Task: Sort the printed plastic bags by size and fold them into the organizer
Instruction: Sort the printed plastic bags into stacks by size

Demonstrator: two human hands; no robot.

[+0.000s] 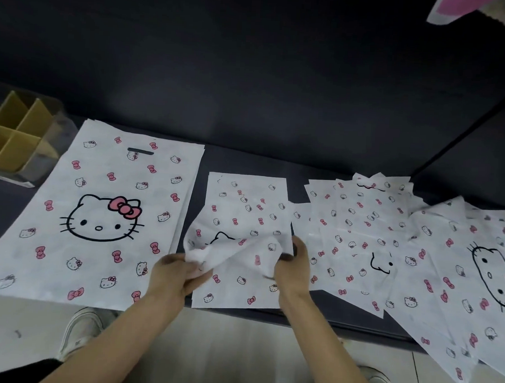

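"What's hard to make out?"

"My shoe [80, 331] at seven o'clock is blurred, and the other is cut off by the bottom edge. My left hand [172, 271] and right hand [292, 268] each pinch a crumpled bag [234, 251]. The bunched plastic hides my left fingertips and most of its cat print."

"And around it?"

"I hold it over the middle stack [244, 208] at twelve o'clock. A big stack [100, 213] lies at nine, overhanging the table [341, 319] edge. A loose heap [359, 225] sprawls at three, running out of view. The organizer [16, 140] sits far off at ten, partly cut off."
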